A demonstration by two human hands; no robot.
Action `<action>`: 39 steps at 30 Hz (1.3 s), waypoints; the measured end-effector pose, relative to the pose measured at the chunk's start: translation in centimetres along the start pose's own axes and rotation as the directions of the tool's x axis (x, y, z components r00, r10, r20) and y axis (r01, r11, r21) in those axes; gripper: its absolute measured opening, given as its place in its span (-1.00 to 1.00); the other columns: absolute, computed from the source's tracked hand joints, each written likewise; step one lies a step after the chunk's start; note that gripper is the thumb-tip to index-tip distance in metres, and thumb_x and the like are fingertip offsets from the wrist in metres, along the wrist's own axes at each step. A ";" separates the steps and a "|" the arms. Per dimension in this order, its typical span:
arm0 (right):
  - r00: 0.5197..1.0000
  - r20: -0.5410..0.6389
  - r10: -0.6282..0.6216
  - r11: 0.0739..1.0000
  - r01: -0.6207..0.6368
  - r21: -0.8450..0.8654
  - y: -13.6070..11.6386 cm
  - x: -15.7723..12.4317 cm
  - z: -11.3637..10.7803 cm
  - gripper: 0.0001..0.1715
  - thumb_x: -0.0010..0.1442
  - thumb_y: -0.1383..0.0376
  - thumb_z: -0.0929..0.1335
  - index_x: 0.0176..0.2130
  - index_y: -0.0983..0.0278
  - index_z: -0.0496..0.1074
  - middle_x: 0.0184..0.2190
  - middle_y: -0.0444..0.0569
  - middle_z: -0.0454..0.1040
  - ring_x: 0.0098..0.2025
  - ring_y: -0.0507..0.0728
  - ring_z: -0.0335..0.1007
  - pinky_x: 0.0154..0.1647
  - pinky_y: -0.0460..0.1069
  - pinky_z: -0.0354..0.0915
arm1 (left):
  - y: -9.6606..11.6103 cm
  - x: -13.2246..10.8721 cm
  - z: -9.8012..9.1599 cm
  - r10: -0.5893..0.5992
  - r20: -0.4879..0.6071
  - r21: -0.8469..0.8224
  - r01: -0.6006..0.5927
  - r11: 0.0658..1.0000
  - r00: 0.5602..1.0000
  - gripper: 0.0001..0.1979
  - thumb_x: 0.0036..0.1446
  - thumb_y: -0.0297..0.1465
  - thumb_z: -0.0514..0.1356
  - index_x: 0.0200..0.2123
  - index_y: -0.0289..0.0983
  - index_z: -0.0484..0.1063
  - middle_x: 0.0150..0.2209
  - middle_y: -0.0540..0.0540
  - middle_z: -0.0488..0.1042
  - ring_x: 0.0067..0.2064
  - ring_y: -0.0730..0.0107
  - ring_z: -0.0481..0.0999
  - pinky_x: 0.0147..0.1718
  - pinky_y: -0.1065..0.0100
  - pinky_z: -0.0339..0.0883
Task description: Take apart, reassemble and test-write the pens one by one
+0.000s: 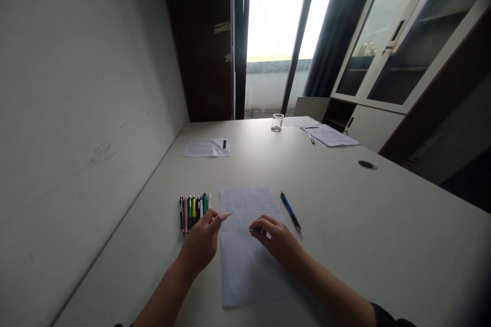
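A sheet of paper (245,265) with lines of handwriting on its upper part lies on the table. Over its left edge, my left hand (201,240) is closed on a thin pen part whose dark, narrow tip (229,215) points to the right. My right hand (278,240), above the sheet's middle, pinches a small shiny piece (252,230), mostly covered by the fingers. Several pens (194,209) lie side by side left of the sheet, partly behind my left hand. A blue and black pen (290,210) rests at the sheet's right.
Farther back on the white table (326,204) are a printed sheet (207,147), a clear glass (276,122), a stack of papers (330,135) and another pen (311,138). A round cable hole (367,165) is near the right edge. A wall (95,112) borders the left side.
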State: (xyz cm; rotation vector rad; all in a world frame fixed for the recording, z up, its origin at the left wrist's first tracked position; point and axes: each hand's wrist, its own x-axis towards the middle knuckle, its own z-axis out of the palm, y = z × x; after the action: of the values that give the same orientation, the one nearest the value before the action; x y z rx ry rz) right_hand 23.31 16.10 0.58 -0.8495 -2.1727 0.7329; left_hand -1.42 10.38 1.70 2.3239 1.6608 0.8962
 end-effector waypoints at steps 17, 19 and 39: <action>0.986 0.157 0.054 0.991 -0.033 -0.132 -1.6 2.6 2.0 -0.78 0.09 0.54 0.36 -0.29 0.27 0.51 -0.35 -0.08 0.45 -0.39 0.03 0.34 -0.33 -0.11 0.26 | 0.1 0.1 -0.6 -0.066 0.036 0.011 0.066 0.998 0.997 -0.60 0.29 -0.60 -0.07 0.09 -0.15 0.28 -0.10 -0.10 0.38 -0.16 0.29 0.45 -0.19 0.33 0.36; 0.978 0.194 0.070 0.984 -0.036 -0.174 -1.6 3.0 2.3 -0.76 0.07 0.52 0.36 -0.27 0.27 0.52 -0.33 -0.07 0.47 -0.37 0.04 0.34 -0.32 -0.10 0.25 | 0.1 0.0 -0.6 -0.072 0.036 0.019 0.072 0.997 0.997 -0.60 0.28 -0.61 -0.06 0.09 -0.14 0.28 -0.09 -0.10 0.38 -0.16 0.30 0.45 -0.19 0.34 0.36; 0.979 0.192 0.069 0.996 -0.057 -0.067 -0.5 2.9 3.2 -0.77 0.13 0.43 0.41 -0.16 0.24 0.55 -0.29 -0.06 0.48 -0.36 0.05 0.41 -0.28 -0.09 0.32 | 0.0 0.0 -0.2 -0.073 0.006 -0.018 0.073 0.997 0.997 -0.64 0.27 -0.59 -0.03 0.06 -0.16 0.24 -0.08 -0.10 0.43 -0.07 0.25 0.47 -0.12 0.29 0.38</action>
State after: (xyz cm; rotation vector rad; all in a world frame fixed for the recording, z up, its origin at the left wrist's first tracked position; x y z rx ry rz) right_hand 19.08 17.14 0.16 -0.9148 -2.3608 0.8132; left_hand -1.50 10.31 1.86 2.2356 1.7161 0.8868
